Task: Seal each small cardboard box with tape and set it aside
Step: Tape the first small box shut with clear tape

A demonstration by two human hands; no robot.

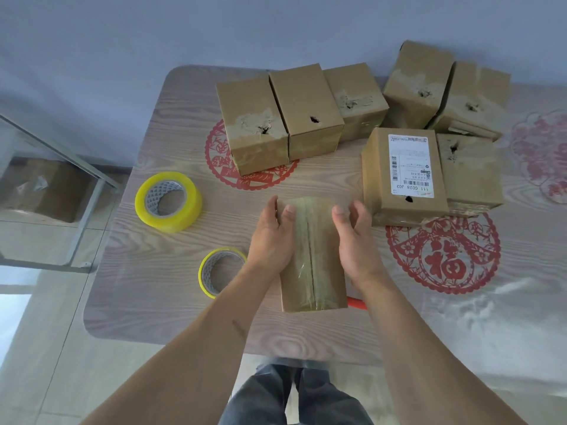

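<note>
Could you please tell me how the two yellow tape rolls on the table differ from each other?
The far tape roll is wide and fully in view, while the near tape roll is much narrower and partly hidden behind the left hand. The far one lies apart from the hands; the near one lies close beside the left wrist. Both are yellow, lie flat on the table, and have grey-patterned cores.

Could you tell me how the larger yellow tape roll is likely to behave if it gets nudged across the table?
The larger tape roll lies flat on its side on the table, so it should probably slide, not roll. Its thick winding suggests some weight. Tipped onto its edge, it would likely roll away.
</note>
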